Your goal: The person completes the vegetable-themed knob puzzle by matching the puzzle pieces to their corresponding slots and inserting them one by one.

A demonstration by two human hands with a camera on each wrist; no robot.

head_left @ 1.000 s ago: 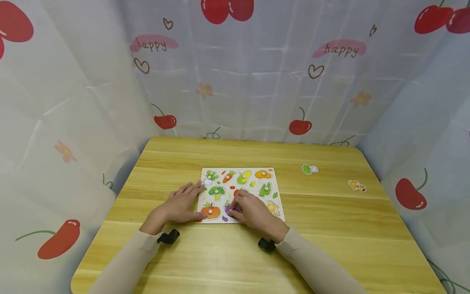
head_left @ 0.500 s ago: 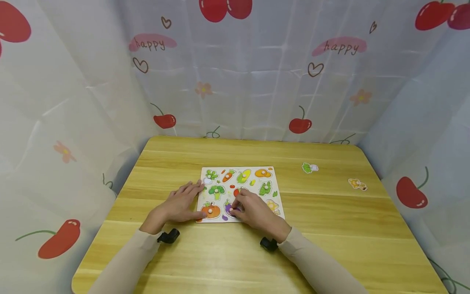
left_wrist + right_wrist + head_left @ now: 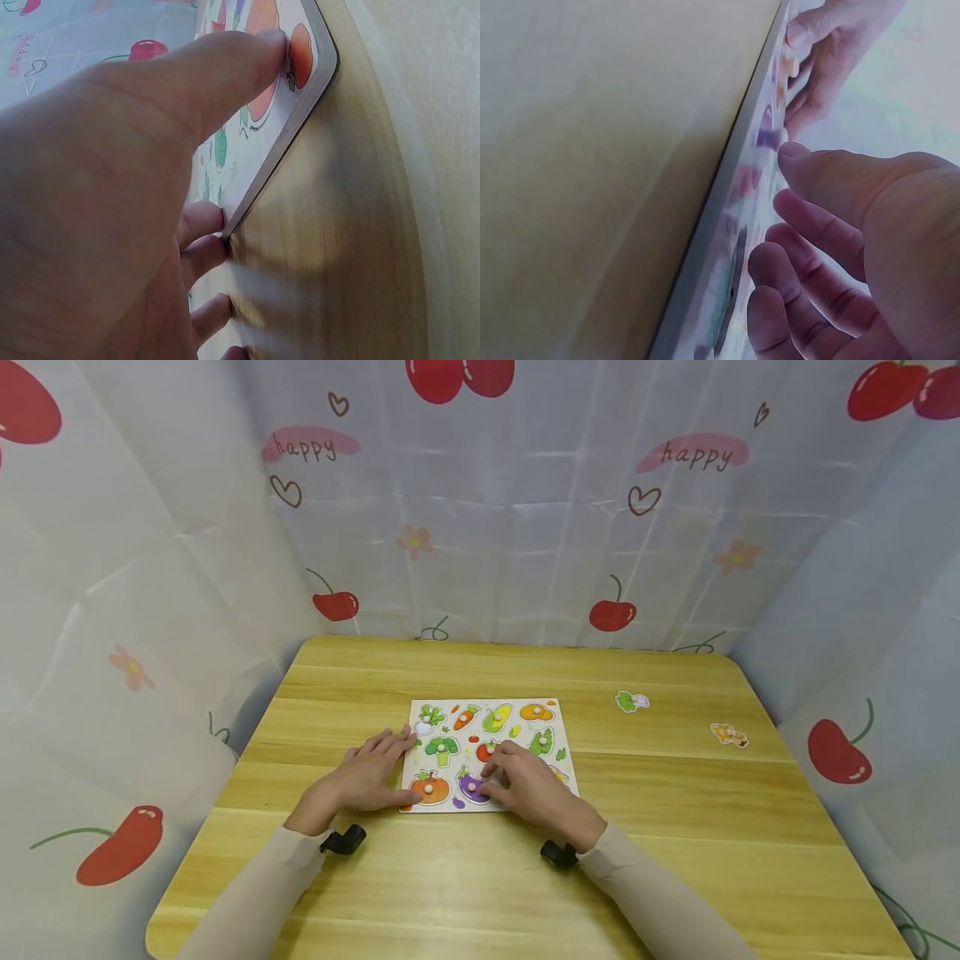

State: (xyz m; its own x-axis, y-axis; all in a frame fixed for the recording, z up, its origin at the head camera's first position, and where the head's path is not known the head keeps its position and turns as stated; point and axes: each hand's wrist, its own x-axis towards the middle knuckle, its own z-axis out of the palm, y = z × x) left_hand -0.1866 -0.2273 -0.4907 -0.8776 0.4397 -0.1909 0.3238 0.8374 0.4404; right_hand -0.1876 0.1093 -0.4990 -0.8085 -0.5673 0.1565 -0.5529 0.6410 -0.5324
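Observation:
A white vegetable knob puzzle board (image 3: 411, 764) lies flat on the table, several pieces seated in it. My left hand (image 3: 367, 774) rests at its left edge. That thumb lies on the board by the pumpkin piece (image 3: 429, 790), and the other fingers spread along the side, as the left wrist view also shows. Over the board's right half, my right hand (image 3: 536, 785) is just right of the purple eggplant piece (image 3: 471, 787). Its fingers are bent loosely; the right wrist view shows a gap between thumb and fingers with nothing held. It partly covers the lower right of the board.
On the table (image 3: 675, 835), right of the board, lie a loose green-and-white leafy vegetable piece (image 3: 632, 702) and a loose yellow mushroom piece (image 3: 727, 735). A white curtain (image 3: 480, 568) printed with cherries hangs behind and at both sides.
My right hand has drawn slightly right, off the eggplant piece's knob, uncovering the tomato piece and more of the eggplant. The left hand stays put.

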